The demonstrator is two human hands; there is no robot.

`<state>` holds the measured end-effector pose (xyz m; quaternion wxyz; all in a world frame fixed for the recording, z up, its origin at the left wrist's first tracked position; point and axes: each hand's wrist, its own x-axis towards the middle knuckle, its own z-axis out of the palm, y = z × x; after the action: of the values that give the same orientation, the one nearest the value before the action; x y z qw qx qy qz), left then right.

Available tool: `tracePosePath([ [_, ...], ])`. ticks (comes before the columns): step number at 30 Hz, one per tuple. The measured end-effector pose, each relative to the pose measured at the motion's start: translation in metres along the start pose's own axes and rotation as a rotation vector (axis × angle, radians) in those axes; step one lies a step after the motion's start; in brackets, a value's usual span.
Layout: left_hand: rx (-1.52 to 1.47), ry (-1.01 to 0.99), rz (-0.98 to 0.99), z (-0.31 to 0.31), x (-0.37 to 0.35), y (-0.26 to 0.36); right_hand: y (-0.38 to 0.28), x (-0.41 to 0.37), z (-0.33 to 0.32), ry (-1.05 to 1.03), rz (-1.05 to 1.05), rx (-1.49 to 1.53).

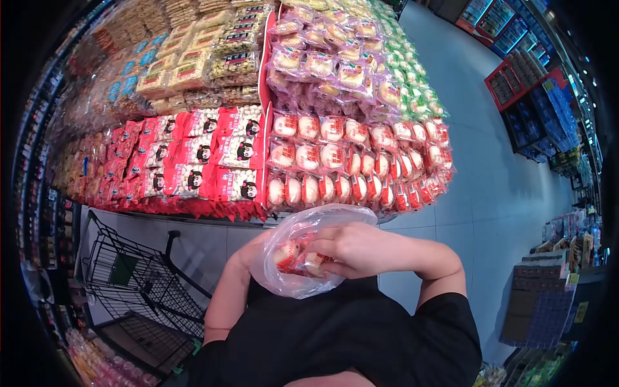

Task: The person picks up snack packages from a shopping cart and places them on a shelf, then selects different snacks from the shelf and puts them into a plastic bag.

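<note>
A clear plastic bag (pixel 290 288) is held in front of my chest with its mouth spread wide. My left hand (pixel 256 247) grips it from the left side, its fingers mostly hidden by the plastic. Inside the bag lie red-and-white wrapped pastries (pixel 287 253). My right hand (pixel 351 248) reaches over the right rim into the mouth, fingers curled round a wrapped pastry (pixel 315 263). Just beyond the bag, similar round wrapped pastries (pixel 333 156) stand in rows on the display.
Left of these pastries, a red divider (pixel 265 97) borders red snack bags (pixel 200 151). Behind are purple-wrapped cakes (pixel 319 63) and green packs (pixel 412 77). A black shopping cart (pixel 142 284) stands at my left. Stacked boxes (pixel 538 297) are at right, beyond the tiled floor (pixel 480 193).
</note>
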<state>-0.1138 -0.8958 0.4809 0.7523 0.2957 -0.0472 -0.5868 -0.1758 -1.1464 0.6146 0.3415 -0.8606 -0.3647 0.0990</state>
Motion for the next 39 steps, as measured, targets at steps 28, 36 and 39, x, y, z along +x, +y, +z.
tracePosePath([
  [28,0.187,0.022,0.002,-0.004,0.004,-0.005,-0.016,0.006,0.051,-0.178,0.135,-0.191],
  [36,0.144,0.028,0.017,0.008,0.007,0.002,-0.018,-0.005,0.020,0.069,0.017,-0.041],
  [39,0.119,0.024,0.023,0.016,0.013,0.005,-0.015,-0.009,-0.007,0.224,-0.057,0.159],
])
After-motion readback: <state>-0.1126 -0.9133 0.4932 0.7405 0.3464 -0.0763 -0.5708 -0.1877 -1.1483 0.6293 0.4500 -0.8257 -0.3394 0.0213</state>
